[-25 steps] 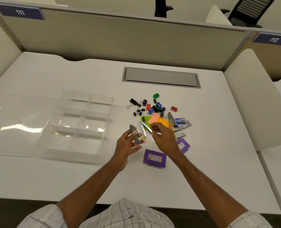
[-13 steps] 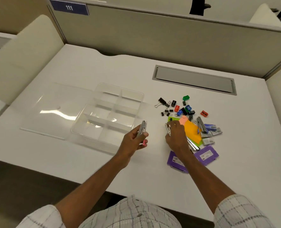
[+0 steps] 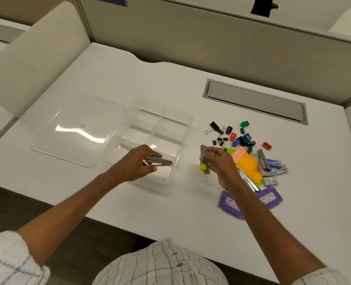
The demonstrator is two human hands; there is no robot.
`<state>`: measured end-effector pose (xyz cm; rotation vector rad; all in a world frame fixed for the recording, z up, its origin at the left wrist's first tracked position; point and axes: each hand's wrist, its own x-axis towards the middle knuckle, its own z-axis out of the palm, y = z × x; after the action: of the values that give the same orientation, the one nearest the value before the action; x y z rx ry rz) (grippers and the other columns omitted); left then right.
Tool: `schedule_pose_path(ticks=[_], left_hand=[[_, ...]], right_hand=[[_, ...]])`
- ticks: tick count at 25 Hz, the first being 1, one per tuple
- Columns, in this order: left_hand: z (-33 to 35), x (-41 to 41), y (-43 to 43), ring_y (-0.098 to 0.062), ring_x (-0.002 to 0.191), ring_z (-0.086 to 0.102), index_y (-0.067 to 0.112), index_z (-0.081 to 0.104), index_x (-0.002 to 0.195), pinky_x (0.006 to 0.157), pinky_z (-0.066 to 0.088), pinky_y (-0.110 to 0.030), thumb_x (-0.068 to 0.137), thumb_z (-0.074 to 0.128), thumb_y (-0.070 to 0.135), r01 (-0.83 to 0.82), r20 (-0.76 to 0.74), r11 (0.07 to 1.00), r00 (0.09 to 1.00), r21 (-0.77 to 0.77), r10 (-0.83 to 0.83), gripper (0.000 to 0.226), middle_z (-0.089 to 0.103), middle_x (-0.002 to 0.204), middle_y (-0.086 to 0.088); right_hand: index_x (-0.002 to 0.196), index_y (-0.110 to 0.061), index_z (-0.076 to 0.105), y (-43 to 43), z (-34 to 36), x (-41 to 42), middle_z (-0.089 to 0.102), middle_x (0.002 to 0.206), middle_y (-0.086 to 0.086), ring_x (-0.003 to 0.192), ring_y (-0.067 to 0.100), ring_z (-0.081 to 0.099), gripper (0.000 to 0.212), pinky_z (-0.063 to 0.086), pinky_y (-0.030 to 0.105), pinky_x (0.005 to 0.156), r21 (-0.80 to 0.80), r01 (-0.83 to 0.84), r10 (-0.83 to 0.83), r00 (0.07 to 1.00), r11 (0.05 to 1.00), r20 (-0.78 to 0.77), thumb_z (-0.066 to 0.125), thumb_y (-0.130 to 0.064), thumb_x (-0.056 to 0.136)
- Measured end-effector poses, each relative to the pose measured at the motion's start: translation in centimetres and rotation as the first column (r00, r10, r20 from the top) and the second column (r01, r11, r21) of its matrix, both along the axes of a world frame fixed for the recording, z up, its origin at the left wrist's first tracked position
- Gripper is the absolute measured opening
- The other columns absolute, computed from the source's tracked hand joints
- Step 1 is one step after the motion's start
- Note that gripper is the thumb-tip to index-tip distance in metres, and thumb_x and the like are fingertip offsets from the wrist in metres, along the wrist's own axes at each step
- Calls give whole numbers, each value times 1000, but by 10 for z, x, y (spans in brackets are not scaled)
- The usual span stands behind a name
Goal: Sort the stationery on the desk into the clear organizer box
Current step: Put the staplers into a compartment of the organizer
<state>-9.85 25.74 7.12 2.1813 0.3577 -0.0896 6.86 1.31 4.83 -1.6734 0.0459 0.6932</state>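
Staplers fill both hands: the left hand (image 3: 136,164) grips a grey stapler (image 3: 160,161) level over the near corner of the clear organizer box (image 3: 170,121), which spreads beyond its fingers. The right hand (image 3: 218,164) clasps a green-based stapler (image 3: 203,162) upright, with the stationery pile (image 3: 248,163) just to its right.

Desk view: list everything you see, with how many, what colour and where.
desk: one, white, under everything
box: one, clear, divided, desk centre
lid: one, clear, flat left of box
binder clips: several, black, right of box
sharpeners: several, red, green, blue, among clips
sticky notes: orange, pink, green pads, pile centre
staplers: four, grey; two on pile, one per hand
staple boxes: few, blue and grey, pile's right
cases: two, purple, pile's near edge
hatch: one, grey, far desk
left hand: grips stapler over box
right hand: grips green-ended stapler beside pile
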Motion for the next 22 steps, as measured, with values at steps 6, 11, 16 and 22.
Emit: schedule_pose_path(ticks=[6,11,16,22], left_hand=[[-15,15,15,-11,113,55,33,65,115,93,43,-29,84,70,46,331,-137,783,942,527,-306,35,68,108,12],[-21,31,13,-16,113,55,31,75,106,89,35,-27,91,64,41,393,-175,620,907,679,-384,21,67,109,11],[-25,33,13,-13,111,62,30,72,118,91,38,-26,91,67,35,454,-276,617,889,643,-366,28,71,116,9],[-24,31,21,-15,122,56,26,73,117,96,43,-31,91,66,24,356,-182,678,931,643,-316,27,72,122,4]], right_hand=[[102,-23,71,32,14,-22,73,100,-1,77,14,70,38,56,35,71,-32,-146,148,986,989,81,76,-8,67],[104,-28,69,44,22,-31,74,101,0,90,16,71,39,61,33,69,-112,-216,234,954,970,186,76,-7,71],[108,-28,68,53,28,-38,73,100,-9,91,6,69,45,59,21,73,-215,-310,364,884,926,294,76,-9,68],[117,-21,68,76,29,-45,62,107,-2,89,12,65,51,55,23,79,-440,-424,598,685,792,416,77,-11,68]])
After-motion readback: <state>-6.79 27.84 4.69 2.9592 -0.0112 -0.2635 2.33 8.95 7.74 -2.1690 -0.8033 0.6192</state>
